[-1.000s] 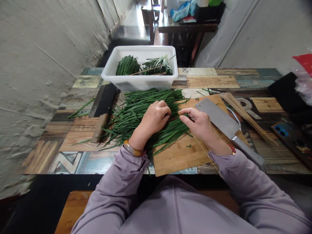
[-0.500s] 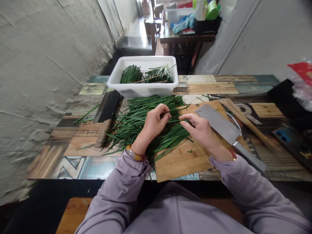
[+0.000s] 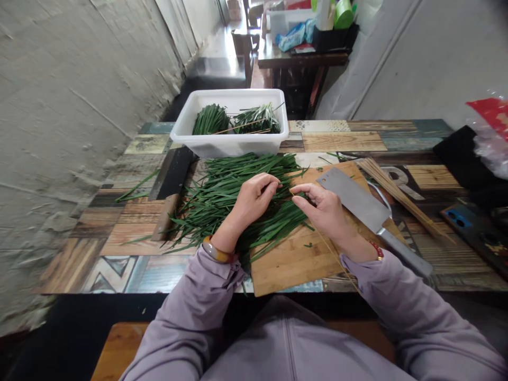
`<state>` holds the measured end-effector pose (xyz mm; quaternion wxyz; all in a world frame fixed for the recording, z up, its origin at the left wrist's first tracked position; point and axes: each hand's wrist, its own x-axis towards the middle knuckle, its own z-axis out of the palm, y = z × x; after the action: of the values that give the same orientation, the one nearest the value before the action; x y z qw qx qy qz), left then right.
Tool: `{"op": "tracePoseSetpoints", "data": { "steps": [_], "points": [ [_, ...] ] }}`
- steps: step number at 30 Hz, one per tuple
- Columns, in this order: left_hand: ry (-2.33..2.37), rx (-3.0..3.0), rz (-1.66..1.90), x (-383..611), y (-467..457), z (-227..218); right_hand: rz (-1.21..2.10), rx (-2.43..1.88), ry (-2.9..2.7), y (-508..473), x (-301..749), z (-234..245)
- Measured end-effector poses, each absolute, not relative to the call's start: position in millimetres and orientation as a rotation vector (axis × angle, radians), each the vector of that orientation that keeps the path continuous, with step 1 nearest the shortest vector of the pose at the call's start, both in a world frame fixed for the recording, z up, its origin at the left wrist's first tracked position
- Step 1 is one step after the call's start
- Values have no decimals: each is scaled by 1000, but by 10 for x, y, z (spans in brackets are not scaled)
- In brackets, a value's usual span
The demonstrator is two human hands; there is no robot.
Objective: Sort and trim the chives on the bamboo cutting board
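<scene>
My left hand (image 3: 256, 198) is pinched closed over a wide heap of green garlic chives (image 3: 214, 201). What its fingertips hold, if anything, is too small to make out. Just right of it, my right hand (image 3: 323, 209) pinches a thin bamboo skewer (image 3: 329, 244) near its upper end. The skewer slants down under the palm past the board's near edge. A small gap separates the two hands' fingertips. Beneath them the chives spread partly onto a wooden cutting board (image 3: 283, 270). On the board's right side lies a cleaver (image 3: 355, 198), its handle toward me.
A white plastic tub (image 3: 234, 145) behind the heap holds two chive bunches with skewers across them. Another knife (image 3: 166, 211) lies left of the heap. More bamboo skewers (image 3: 405, 197) and a phone (image 3: 472, 227) lie at right. A rough wall (image 3: 75, 100) borders the left.
My left fingertips have shifted slightly and closed more tightly together. My right hand keeps its pinch on the skewer, almost unmoved. The whole view has shifted a little.
</scene>
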<state>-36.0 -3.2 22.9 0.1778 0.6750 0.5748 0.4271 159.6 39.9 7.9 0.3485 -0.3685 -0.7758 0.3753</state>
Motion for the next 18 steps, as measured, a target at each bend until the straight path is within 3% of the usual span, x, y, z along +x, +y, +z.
{"op": "tracePoseSetpoints", "data": {
  "steps": [18],
  "points": [
    [1628, 1727, 1351, -267, -35, 170, 923, -927, -2006, 383, 1590, 110]
  ]
}}
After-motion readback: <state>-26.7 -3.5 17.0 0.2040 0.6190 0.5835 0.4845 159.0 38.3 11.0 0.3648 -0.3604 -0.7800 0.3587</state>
